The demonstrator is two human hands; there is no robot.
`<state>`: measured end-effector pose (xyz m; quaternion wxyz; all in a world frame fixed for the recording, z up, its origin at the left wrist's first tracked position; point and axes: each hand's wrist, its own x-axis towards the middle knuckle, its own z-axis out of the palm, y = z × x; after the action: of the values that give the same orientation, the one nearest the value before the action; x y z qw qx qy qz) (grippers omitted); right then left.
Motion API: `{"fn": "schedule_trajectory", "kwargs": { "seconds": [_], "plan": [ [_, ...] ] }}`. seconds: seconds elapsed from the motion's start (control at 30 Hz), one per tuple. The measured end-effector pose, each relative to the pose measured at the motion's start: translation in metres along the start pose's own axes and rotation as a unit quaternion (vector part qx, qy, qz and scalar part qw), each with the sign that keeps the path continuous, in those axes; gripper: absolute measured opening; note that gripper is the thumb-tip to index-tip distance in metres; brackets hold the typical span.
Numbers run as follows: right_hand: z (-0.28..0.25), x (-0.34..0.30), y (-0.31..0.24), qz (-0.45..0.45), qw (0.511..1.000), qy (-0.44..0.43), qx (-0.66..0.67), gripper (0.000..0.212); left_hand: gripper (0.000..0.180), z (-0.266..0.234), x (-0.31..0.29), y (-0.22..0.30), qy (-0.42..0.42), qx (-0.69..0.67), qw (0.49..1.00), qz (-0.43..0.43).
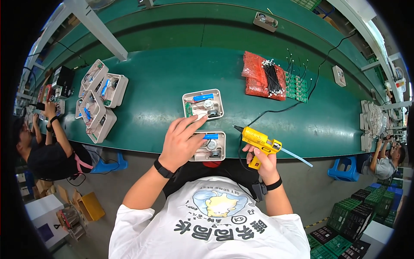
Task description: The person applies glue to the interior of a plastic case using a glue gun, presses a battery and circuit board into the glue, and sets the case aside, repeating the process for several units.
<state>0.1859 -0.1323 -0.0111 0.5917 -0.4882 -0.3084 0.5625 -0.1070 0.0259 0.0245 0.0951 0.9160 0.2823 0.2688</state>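
Left hand (182,143) over open casings (221,103); right hand (266,163) gripping glue gun (258,139)

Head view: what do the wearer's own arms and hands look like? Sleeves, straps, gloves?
Left hand and right hand: both bare, no gloves. White short sleeves, forearms uncovered. Left wrist: black band with a dark face. Right wrist: black strap carrying a dark, boxy module.

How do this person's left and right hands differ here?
The left hand reaches fingers-out over two open casings; the right hand grips a yellow glue gun. The left hand shows its back; the right hand's fingers curl around the handle. Both have dark wristbands.
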Motion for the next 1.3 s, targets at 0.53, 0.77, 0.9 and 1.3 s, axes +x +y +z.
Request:
{"fn": "schedule_trajectory", "kwargs": {
  "seconds": [0.53, 0.77, 0.9, 1.3],
  "plan": [
    [0.043, 0.003, -0.013, 0.100, 0.992, 0.017, 0.080, 0.024, 0.019, 0.010, -0.017, -0.008, 0.100, -0.141, 0.980, -0.099],
    [0.081, 0.027, -0.037, 0.107, 0.940, -0.103, -0.308, 0.034, 0.021, 0.059, -0.046, 0.002, 0.256, -0.263, 0.887, -0.279],
    [0.095, 0.034, -0.025, 0.028, 0.882, -0.135, -0.451, 0.033, 0.023, 0.072, -0.052, 0.003, 0.283, -0.355, 0.837, -0.305],
    [0.091, 0.033, -0.042, 0.088, 0.916, -0.116, -0.375, 0.033, 0.025, 0.056, -0.038, -0.011, 0.228, -0.332, 0.879, -0.255]
  ]
}}
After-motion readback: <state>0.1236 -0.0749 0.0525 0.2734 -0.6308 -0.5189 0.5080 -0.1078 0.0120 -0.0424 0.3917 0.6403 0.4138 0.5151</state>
